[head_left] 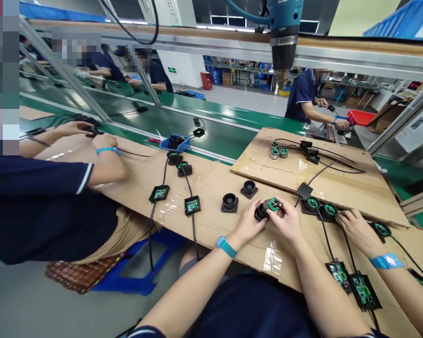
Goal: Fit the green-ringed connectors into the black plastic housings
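My left hand (249, 224) is closed around a black round housing (260, 212) above the cardboard-covered bench. In my right hand (287, 219), thumb and fingers pinch a dark cylinder with a green circuit board (273, 204) on its end. The cylinder is tilted at the housing's mouth; how far it sits inside is hidden by my fingers. Just left of my hands stand two black square-based housings, one nearer (230, 202) and one farther (249, 188). To the right, two housings with green boards (313, 203) (329, 211) have cables running from them.
A co-worker's hand (361, 230) reaches in from the right, touching a cabled housing. Another person (102, 150) works at the left. Cabled circuit boxes (192, 205) lie between us. A raised cardboard sheet (268, 162) bears loose cylinders. A power screwdriver (285, 42) hangs overhead.
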A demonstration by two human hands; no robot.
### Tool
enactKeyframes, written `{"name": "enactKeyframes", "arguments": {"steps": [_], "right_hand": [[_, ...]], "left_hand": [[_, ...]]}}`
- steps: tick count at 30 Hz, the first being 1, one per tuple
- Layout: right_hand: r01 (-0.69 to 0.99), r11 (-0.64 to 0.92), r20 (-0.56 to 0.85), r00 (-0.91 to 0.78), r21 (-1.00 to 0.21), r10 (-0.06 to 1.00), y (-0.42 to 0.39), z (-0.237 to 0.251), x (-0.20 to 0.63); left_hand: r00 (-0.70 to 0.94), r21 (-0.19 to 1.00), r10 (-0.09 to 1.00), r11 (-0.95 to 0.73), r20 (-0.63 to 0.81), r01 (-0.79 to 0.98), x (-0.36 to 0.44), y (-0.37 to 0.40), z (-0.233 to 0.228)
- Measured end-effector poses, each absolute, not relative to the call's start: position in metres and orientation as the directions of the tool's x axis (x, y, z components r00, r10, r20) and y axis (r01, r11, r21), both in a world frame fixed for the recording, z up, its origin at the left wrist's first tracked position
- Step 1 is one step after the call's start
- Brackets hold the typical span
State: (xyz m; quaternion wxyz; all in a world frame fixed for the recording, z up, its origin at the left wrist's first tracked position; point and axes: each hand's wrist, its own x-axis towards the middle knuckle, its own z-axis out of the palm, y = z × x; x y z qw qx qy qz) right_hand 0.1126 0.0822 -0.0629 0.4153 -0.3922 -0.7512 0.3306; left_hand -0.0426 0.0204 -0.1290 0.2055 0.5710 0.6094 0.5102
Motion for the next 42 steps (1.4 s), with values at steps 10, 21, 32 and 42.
{"name": "enactKeyframes", "arguments": {"steps": [10,21,32,42], "right_hand": [[0.344,0.437,0.346,-0.296,-0.831,0.89,0.075,-0.063,0.116],[0.39,0.607,0.468,-0.397,-0.693,0.789,0.067,-0.079,0.111],[0.436,0.629,0.484,-0.405,-0.643,0.775,0.058,-0.075,0.103],[0.577,0.57,0.381,-0.425,-0.584,0.821,0.058,-0.081,0.103]], "left_hand": [[-0.27,0.773,0.873,-0.171,0.407,0.611,-0.044,0.022,-0.121],[-0.263,0.721,0.819,-0.239,0.509,0.651,-0.04,0.017,-0.12],[-0.272,0.697,0.784,-0.264,0.558,0.667,-0.038,0.017,-0.12],[-0.266,0.731,0.817,-0.251,0.512,0.635,-0.037,0.016,-0.118]]}}
